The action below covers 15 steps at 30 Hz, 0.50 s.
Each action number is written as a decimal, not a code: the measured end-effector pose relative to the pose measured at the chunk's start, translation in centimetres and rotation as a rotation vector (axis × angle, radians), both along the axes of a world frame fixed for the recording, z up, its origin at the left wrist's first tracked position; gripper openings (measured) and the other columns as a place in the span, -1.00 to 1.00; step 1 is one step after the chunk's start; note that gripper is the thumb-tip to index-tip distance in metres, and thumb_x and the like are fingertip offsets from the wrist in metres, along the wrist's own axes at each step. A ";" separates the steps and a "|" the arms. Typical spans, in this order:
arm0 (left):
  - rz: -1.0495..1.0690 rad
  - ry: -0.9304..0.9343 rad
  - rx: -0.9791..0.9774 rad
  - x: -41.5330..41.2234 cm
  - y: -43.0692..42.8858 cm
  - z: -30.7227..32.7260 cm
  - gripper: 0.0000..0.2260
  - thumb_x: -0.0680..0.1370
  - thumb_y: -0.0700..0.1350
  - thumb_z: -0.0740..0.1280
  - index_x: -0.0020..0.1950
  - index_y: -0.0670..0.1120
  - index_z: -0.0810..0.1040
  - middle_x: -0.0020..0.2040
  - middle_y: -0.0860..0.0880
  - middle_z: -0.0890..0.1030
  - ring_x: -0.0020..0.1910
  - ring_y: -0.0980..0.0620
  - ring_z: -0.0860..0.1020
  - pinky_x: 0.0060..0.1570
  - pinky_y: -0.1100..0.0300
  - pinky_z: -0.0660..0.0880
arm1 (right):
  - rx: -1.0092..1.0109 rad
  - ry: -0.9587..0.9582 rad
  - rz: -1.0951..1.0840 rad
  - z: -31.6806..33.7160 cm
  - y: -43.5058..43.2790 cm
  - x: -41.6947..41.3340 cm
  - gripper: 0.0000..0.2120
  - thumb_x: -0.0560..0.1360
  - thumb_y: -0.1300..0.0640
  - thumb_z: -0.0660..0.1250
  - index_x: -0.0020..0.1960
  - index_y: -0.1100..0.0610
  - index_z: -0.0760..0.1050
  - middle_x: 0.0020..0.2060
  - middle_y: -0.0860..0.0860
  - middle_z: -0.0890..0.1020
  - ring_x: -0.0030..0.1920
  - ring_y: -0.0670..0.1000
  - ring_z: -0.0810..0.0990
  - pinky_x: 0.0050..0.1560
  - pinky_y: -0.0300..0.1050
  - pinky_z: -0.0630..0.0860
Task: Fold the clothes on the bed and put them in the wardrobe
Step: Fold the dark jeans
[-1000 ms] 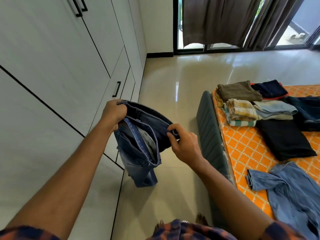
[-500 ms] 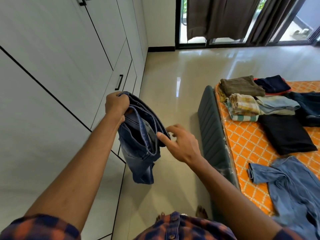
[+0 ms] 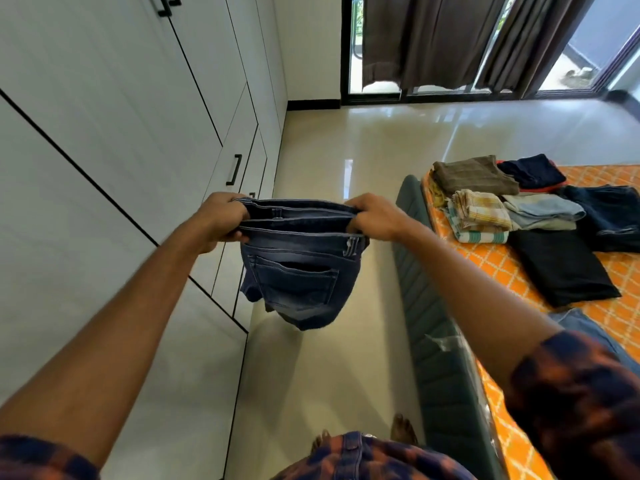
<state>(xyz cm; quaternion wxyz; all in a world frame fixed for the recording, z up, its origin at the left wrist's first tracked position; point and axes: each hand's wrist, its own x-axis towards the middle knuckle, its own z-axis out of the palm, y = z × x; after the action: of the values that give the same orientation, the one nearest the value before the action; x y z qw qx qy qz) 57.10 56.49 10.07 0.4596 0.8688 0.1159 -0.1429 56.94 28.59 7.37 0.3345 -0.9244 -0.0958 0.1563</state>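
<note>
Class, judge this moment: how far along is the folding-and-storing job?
Done: folded clothes sit stacked on the bed. In hand: the left hand and right hand grip jeans by the waistband. Left: a blue garment lies loose on the bed, and the wardrobe doors are shut.
</note>
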 end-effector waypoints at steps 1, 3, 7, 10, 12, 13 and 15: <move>-0.041 0.013 0.011 0.2 0.3 0.4 -0.75 0.58 -0.33 0.18 0.07 -0.13 0.62 -0.06 -0.17 0.64 -0.30 -0.02 0.58 -0.49 0.30 0.50 | 0.044 0.012 0.005 0.8 -0.2 0.9 -0.89 0.45 0.27 0.32 -0.23 0.12 0.56 -0.29 0.08 0.64 -0.26 0.05 0.61 -0.13 -0.02 0.56; -0.072 0.033 -0.070 0.3 0.7 1.3 -0.74 0.57 -0.32 0.18 0.17 -0.17 0.57 0.01 -0.21 0.63 -0.29 -0.03 0.61 -0.52 0.33 0.45 | 0.119 0.053 0.021 2.2 -0.4 2.2 -0.87 0.47 0.34 0.31 -0.24 0.23 0.56 -0.35 0.10 0.59 -0.36 0.00 0.55 -0.25 -0.10 0.48; -0.191 -0.017 -0.343 0.1 1.3 1.3 -0.73 0.56 -0.15 0.42 0.24 -0.06 0.51 0.08 -0.10 0.58 -0.14 0.03 0.55 -0.26 0.25 0.51 | 0.195 0.117 0.080 4.0 -1.5 4.3 -0.87 0.51 0.38 0.26 -0.09 0.46 0.52 -0.37 0.12 0.55 -0.38 0.04 0.51 -0.33 -0.14 0.42; -0.264 -0.195 -0.204 -0.2 1.0 -0.8 -0.41 0.35 -0.12 0.63 0.31 -0.02 0.50 0.14 0.02 0.61 0.04 0.06 0.59 -0.01 0.15 0.56 | 0.297 0.177 0.082 4.5 -2.3 5.4 -0.78 0.50 0.39 0.23 -0.23 0.23 0.58 -0.46 -0.01 0.55 -0.48 -0.07 0.50 -0.42 -0.23 0.41; -0.234 -0.322 -0.109 -0.6 -0.2 -2.5 -0.50 0.33 -0.12 0.65 0.23 -0.04 0.59 0.06 0.06 0.67 0.02 0.14 0.63 0.04 0.15 0.58 | 0.371 0.242 0.100 4.6 -3.2 5.6 -0.73 0.48 0.34 0.24 -0.30 0.14 0.62 -0.46 -0.02 0.57 -0.48 -0.08 0.51 -0.43 -0.25 0.44; -0.226 -0.351 -0.120 -0.8 -0.9 -3.1 -0.59 0.36 -0.11 0.63 0.16 -0.05 0.62 0.01 0.05 0.69 -0.05 0.17 0.63 -0.01 0.17 0.58 | 0.405 0.277 0.120 4.7 -3.7 5.6 -0.71 0.51 0.33 0.24 -0.29 0.14 0.63 -0.46 -0.03 0.58 -0.48 -0.09 0.52 -0.42 -0.27 0.46; -0.239 -0.374 -0.160 -0.7 -2.5 -3.2 -0.74 0.42 -0.13 0.59 0.07 -0.07 0.65 -0.09 -0.01 0.69 -0.19 0.18 0.62 -0.14 0.17 0.58 | 0.451 0.285 0.113 4.8 -5.1 5.3 -0.78 0.59 0.28 0.25 -0.19 0.20 0.57 -0.44 -0.06 0.59 -0.45 -0.13 0.54 -0.39 -0.30 0.49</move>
<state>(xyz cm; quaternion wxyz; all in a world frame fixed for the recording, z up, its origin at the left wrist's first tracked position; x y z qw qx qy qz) 56.35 53.95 6.85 0.5202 0.8486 -0.0867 -0.0418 62.22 23.47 12.18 0.5327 -0.7884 -0.1318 0.2781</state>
